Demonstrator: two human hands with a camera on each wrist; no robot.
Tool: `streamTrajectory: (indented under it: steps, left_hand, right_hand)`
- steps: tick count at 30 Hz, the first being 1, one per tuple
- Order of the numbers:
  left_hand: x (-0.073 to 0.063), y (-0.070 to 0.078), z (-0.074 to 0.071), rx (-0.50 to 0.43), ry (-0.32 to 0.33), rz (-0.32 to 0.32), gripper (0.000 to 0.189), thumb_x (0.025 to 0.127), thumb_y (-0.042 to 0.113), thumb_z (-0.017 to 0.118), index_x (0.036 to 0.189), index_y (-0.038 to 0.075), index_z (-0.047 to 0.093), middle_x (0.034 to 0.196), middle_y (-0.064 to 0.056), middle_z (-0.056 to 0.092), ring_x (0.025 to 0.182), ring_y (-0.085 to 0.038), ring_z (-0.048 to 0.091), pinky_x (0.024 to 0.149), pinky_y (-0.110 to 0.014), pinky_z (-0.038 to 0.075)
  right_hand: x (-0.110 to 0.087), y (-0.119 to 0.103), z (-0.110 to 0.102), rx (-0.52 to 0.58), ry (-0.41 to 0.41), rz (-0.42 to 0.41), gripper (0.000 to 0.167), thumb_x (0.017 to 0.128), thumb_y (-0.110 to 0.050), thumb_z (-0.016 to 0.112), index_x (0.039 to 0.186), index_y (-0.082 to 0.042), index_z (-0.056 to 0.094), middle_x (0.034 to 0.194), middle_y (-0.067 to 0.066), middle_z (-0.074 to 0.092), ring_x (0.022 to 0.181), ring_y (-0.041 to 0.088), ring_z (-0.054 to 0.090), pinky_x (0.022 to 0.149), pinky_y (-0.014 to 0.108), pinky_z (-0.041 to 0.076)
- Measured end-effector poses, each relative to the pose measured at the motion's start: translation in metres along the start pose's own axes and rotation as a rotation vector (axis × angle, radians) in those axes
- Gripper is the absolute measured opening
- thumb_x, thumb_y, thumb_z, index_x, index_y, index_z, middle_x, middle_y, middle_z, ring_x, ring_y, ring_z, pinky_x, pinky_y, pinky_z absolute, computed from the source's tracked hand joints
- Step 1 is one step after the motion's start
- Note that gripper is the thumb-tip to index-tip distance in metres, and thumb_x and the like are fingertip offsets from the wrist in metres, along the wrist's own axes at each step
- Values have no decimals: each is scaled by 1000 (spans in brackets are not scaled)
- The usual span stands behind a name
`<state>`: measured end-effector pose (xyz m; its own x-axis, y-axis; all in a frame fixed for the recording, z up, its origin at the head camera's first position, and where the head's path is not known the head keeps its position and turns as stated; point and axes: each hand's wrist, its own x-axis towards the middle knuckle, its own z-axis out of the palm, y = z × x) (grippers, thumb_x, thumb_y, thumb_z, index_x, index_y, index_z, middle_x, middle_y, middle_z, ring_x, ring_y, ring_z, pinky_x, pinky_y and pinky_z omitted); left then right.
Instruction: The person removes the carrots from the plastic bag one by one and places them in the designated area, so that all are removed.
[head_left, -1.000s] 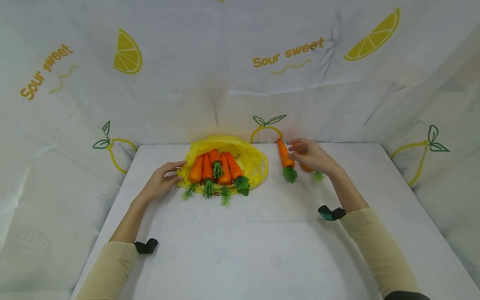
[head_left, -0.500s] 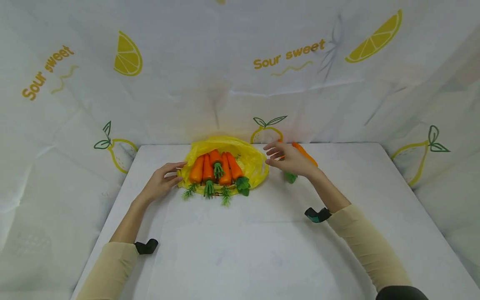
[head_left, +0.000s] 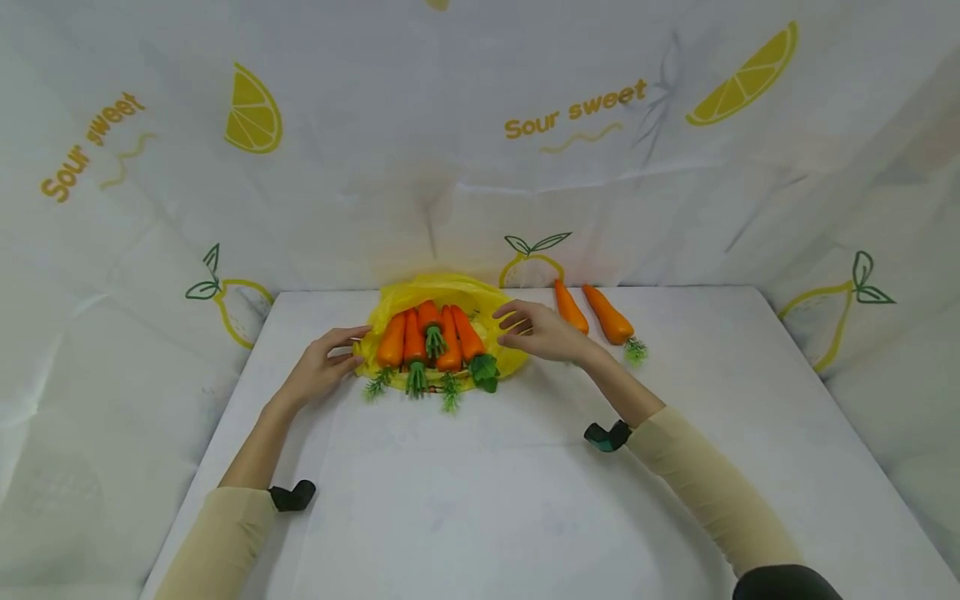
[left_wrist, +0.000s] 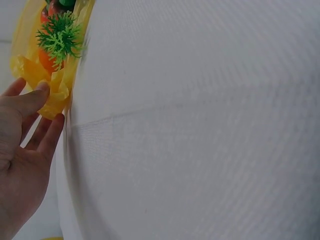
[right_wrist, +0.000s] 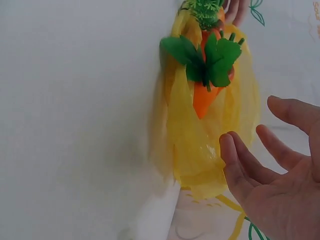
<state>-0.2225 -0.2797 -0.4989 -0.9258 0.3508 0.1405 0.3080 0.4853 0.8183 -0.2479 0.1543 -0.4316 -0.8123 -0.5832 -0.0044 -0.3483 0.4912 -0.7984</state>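
Note:
A yellow plastic bag (head_left: 465,289) lies at the back of the table with its mouth toward me, several carrots (head_left: 468,333) with green tops in it. At its left edge, my left hand (head_left: 324,363) holds a crumpled corner of the bag between thumb and fingers, as the left wrist view shows. My right hand (head_left: 546,333) is at the right edge of the bag with fingers parted and nothing between them. The right wrist view has its fingertips (right_wrist: 227,145) right by the yellow plastic.
Two more carrots lie right of the bag: one (head_left: 570,308) is partly hidden behind my right hand, the other (head_left: 609,317) has a feathery green top. A white cloth backdrop (head_left: 360,217) with lemon prints rises behind the white table (head_left: 450,500).
My right hand has moved left from over the two loose carrots to the right edge of the bag. The left hand, the bag and the carrots look unmoved.

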Motion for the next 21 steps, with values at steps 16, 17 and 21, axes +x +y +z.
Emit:
streamTrajectory:
  steps: [16,17,21]
  left_hand:
    - [1,-2,0,18,-4,-14,54,104,-1,68,156,5,57,154,-28,57,140,-50,57,117,-63,50]
    - [2,-2,0,15,-5,-22,54,104,-1,68,156,5,57,154,-28,57,140,-50,57,117,-62,50]
    - [2,-3,0,13,-14,-28,54,104,-1,68,157,5,56,154,-28,56,141,-50,57,117,-61,51]
  right_hand:
    - [25,9,24,28,-38,13,46,106,-15,71,145,5,59,146,27,64,133,44,67,114,53,60]
    - [26,9,25,37,-40,13,46,106,-14,71,145,6,58,146,27,63,133,44,66,114,53,60]
    - [30,12,31,56,-44,8,45,105,-12,71,146,5,59,147,27,62,133,44,66,113,52,60]
